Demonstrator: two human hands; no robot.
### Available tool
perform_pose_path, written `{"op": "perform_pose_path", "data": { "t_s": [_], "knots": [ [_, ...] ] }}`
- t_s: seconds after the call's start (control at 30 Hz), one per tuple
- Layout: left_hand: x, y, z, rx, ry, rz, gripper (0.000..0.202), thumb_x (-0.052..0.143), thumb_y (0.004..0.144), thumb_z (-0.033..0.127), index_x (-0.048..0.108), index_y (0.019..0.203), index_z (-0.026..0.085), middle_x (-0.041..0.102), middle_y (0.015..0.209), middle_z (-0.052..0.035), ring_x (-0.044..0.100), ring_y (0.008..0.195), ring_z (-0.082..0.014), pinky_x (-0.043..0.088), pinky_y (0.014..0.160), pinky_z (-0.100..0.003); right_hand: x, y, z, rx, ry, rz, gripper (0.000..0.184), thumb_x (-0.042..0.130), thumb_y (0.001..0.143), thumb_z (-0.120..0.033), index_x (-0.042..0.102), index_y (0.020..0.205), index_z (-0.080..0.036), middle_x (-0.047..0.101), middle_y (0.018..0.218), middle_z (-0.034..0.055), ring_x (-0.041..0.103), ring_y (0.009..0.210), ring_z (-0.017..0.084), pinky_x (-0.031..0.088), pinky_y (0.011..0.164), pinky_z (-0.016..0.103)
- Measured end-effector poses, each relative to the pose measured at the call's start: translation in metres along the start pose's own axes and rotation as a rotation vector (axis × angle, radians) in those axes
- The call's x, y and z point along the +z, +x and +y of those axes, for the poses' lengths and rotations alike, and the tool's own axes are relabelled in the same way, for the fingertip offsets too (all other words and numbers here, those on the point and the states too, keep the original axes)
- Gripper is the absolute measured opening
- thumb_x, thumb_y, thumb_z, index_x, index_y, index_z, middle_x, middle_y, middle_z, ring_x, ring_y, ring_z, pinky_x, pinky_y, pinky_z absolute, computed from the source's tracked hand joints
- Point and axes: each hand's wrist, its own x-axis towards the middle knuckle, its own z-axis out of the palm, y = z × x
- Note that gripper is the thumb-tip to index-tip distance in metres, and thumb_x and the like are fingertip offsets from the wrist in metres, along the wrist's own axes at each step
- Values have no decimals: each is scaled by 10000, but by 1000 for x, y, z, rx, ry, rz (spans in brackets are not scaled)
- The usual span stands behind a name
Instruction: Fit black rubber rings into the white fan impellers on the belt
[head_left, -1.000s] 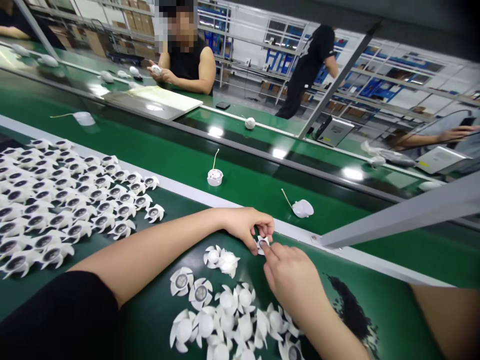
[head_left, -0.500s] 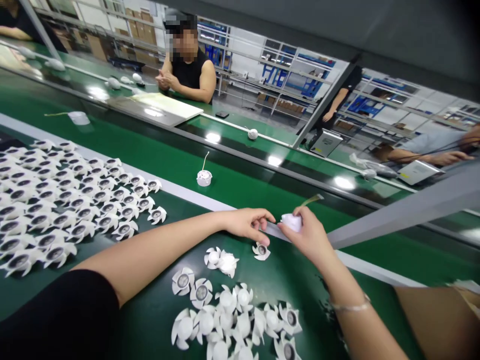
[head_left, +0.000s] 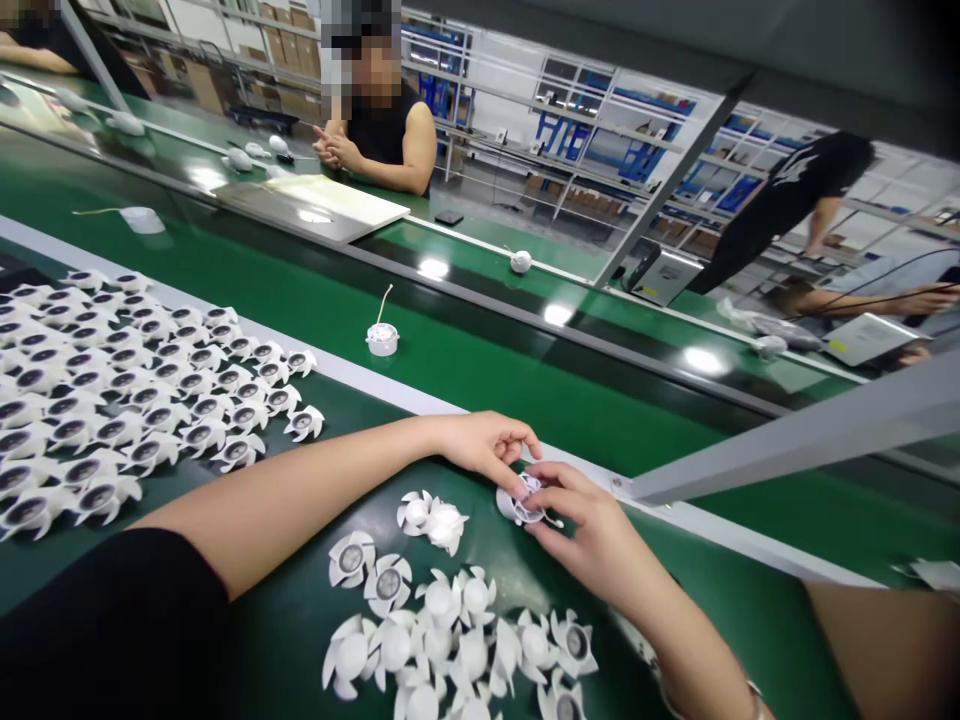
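A white round fan housing [head_left: 510, 507] with a short wire is held low over the green bench, its open side partly hidden by fingers. My right hand [head_left: 589, 515] grips it from the right, thumb and fingers around the rim. From the left, my left hand [head_left: 480, 443] reaches in with curled fingers, its thumb on the rim. Whether a fan blade sits inside the housing is hidden. Just left lie two white fan blades [head_left: 433, 520], with a loose pile of white fan blades [head_left: 442, 640] nearer me.
Rows of white fan blades [head_left: 135, 400] cover the bench at left. Another wired housing [head_left: 382, 338] stands on the green belt [head_left: 465, 350]; one more [head_left: 141, 220] lies farther left. A grey post [head_left: 787, 425] slants at right, above a cardboard box [head_left: 877, 640]. A co-worker [head_left: 382, 130] sits opposite.
My right hand has brought the housing left and down to my left hand. The single fan blade below my left hand is now out of sight. A person at back right has moved further into view.
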Motion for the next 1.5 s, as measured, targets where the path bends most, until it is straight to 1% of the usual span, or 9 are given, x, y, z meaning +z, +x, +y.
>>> {"op": "perform_pose_path", "data": {
  "t_s": [0.33, 0.6, 0.7, 0.8, 0.97, 1.07, 1.17, 1.3, 1.5],
  "knots": [
    [-8, 2, 9, -232, 119, -57, 677, 865, 627, 454, 558, 1172, 196, 520, 665, 74, 438, 559, -90, 329, 544, -221, 7, 8, -14, 246, -57, -14, 192, 744, 744, -93, 758, 867, -239, 654, 1126, 58, 665, 986, 238, 519, 886, 381],
    [-1, -13, 38, -371, 506, 127, 838, 830, 589, 598, 553, 1270, 196, 664, 887, -11, 606, 756, -177, 415, 640, -247, 5, 9, -6, 117, 45, -33, 155, 706, 779, -153, 728, 915, -224, 622, 1055, 51, 630, 1000, 209, 507, 913, 350],
    [-5, -32, 62, -377, 642, 218, 891, 776, 627, 667, 511, 1352, 222, 668, 1103, -48, 631, 927, -213, 447, 740, -261, 4, 14, 8, 170, -131, 151, 360, 582, 839, -143, 648, 1193, -165, 521, 1322, 146, 538, 1235, 282, 451, 1048, 435],
    [-2, -54, 79, -317, 625, 276, 858, 708, 690, 714, 493, 1380, 252, 631, 1214, -57, 621, 994, -219, 471, 794, -278, -8, 9, 12, 305, -291, 362, 590, 538, 891, -249, 418, 1447, -91, 277, 1540, 234, 303, 1435, 370, 363, 1121, 545],
    [25, -97, 64, -60, 754, 166, 841, 784, 647, 666, 551, 1334, 241, 575, 1333, -104, 523, 1238, -300, 416, 1052, -387, -16, -54, -33, 233, -222, 157, 605, 478, 943, -535, 389, 1474, -258, 308, 1573, 130, 361, 1425, 320, 420, 1102, 513],
    [43, -130, 44, 16, 785, 90, 1078, 858, 485, 680, 492, 1400, 244, 472, 1456, -139, 427, 1345, -372, 337, 1144, -473, 10, -102, -59, 47, -317, 63, 835, 605, 824, -646, 291, 1531, -330, 222, 1617, 111, 305, 1437, 411, 444, 1046, 597],
    [60, -159, 33, -10, 775, 97, 1391, 871, 331, 717, 299, 1519, 271, 219, 1603, -168, 292, 1427, -440, 300, 1156, -560, 50, -133, -66, -2, -432, 44, 1045, 731, 706, -628, 220, 1564, -319, 206, 1615, 153, 262, 1423, 501, 399, 1015, 698],
    [94, -176, 29, -79, 881, 230, 1396, 836, 367, 756, 203, 1545, 356, 103, 1640, -127, 187, 1465, -456, 233, 1164, -625, 90, -138, -66, 22, -429, 36, 1215, 742, 606, -710, 162, 1583, -278, 178, 1611, 205, 238, 1391, 582, 328, 968, 799],
    [153, -172, 12, -125, 1033, 391, 1295, 771, 433, 811, 240, 1533, 381, 93, 1642, -111, 166, 1457, -488, 228, 1139, -690, 95, -113, -74, 84, -296, 125, 1437, 705, 428, -875, 139, 1582, -233, 148, 1613, 221, 155, 1413, 584, 177, 1038, 818]
  ]
}}
